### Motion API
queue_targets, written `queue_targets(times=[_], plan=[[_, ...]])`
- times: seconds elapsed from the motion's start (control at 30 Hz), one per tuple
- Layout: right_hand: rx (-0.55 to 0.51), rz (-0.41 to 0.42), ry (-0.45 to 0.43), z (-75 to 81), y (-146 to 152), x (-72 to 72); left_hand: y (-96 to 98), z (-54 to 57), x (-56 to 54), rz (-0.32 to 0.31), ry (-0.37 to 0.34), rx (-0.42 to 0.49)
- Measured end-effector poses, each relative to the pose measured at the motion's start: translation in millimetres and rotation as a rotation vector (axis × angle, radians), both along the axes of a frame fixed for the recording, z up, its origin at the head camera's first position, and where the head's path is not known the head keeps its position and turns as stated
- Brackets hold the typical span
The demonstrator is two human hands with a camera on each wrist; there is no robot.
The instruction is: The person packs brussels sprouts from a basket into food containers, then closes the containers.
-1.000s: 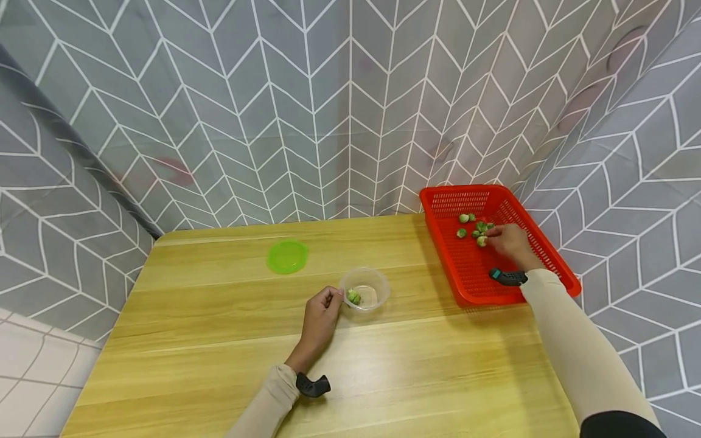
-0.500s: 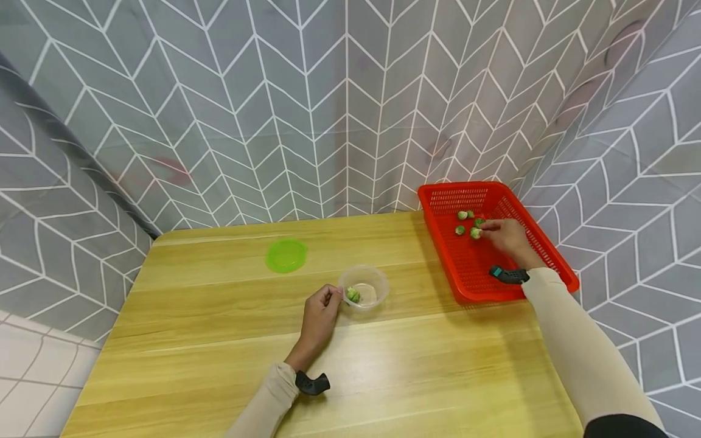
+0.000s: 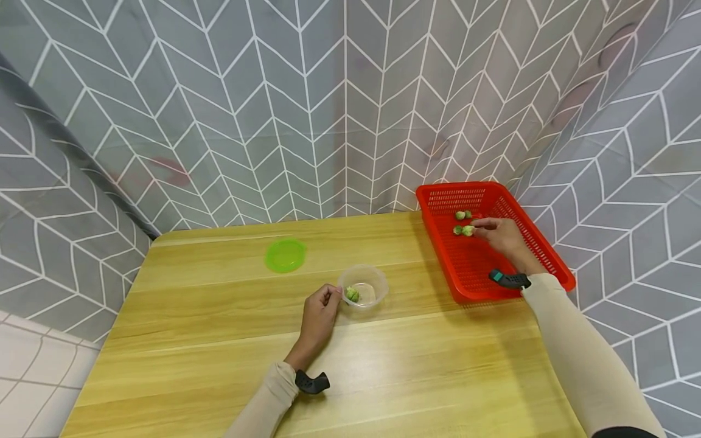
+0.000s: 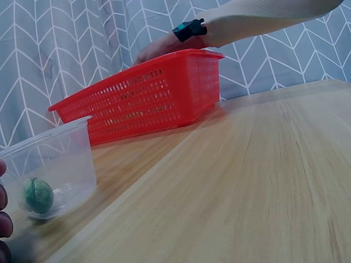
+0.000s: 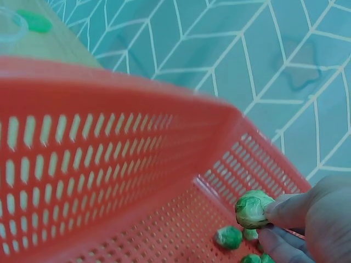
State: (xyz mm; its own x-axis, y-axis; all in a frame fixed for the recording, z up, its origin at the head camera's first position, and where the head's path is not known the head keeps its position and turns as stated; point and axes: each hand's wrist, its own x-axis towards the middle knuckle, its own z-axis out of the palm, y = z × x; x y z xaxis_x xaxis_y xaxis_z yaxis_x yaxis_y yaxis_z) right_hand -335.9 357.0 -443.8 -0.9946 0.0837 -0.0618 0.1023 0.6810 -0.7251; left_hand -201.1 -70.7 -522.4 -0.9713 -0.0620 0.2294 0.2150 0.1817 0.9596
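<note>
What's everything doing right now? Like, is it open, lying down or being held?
Clear tub: open, upright, sprout inside.
Green lid: off, flat on the table.
Red basket: open-topped, upright.
Loose sprouts: lying in the red basket.
Held sprout: pinched in the right hand.
Left hand: holding the clear tub's rim.

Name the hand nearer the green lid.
Left. The left hand is in front of the green lid, slightly right; the right hand is farther right, in the red basket.

Bright head view, desk [image 3: 383, 360] glaring at six o'clock; right wrist view tinted teal, basket [image 5: 109, 85] blurred at ten o'clock.
</note>
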Motion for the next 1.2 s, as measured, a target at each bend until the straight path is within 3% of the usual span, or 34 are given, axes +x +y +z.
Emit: queue_targets(times=[0.43, 0.67, 0.73, 0.9, 1.07, 1.17, 1.2], plan=[[-0.123, 0.039, 0.019, 19.3, -22, 15.4, -0.6, -0.4, -0.2, -0.005, -0.013, -0.011], [-0.215, 0.041, 0.051, 28.5, -37, 20.9, -1.7, -31.4, -14.2, 0.016, -0.025, -0.021], [-0.27, 0.054, 0.06, 31.0, -41, 22.6, -2.7, -34.8, -15.7, 0.011, -0.016, -0.016], [-0.343, 0.11, 0.06, 35.6, -49, 27.7, -5.1, -36.8, -15.8, -0.01, 0.007, -0.016], [-0.317, 0.137, 0.051, 39.4, -60, 32.6, -3.1, -29.8, -13.4, 0.002, -0.018, -0.018], [-0.306, 0.144, 0.044, 41.3, -68, 34.9, -1.8, -29.8, -13.7, 0.013, -0.025, -0.015], [-0.307, 0.146, 0.038, 41.6, -71, 35.6, -2.3, -34.9, -15.7, 0.012, -0.022, -0.017]])
